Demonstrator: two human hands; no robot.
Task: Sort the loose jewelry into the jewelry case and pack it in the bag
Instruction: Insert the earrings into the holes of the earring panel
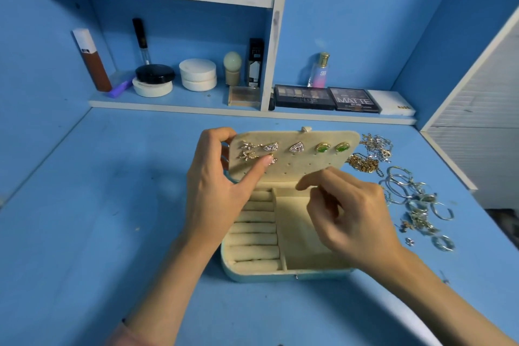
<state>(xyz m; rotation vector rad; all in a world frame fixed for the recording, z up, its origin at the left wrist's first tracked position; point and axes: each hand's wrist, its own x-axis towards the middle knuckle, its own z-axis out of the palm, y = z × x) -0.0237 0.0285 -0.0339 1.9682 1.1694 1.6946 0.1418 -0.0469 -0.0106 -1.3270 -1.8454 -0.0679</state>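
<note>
Cream velvet jewelry case (266, 275) is sitting open in the middle of the blue table (84, 205).
The left hand (216, 191) is gripping the raised lid (303, 168) by its left edge, thumb pressing a gold earring (272, 159) onto the panel. The right hand (356, 219) is hovering over the open compartment with its fingers curled together; I cannot tell whether they are pinching anything. Loose chains (365, 163) and rings (415, 194) are lying just right of the case.
</note>
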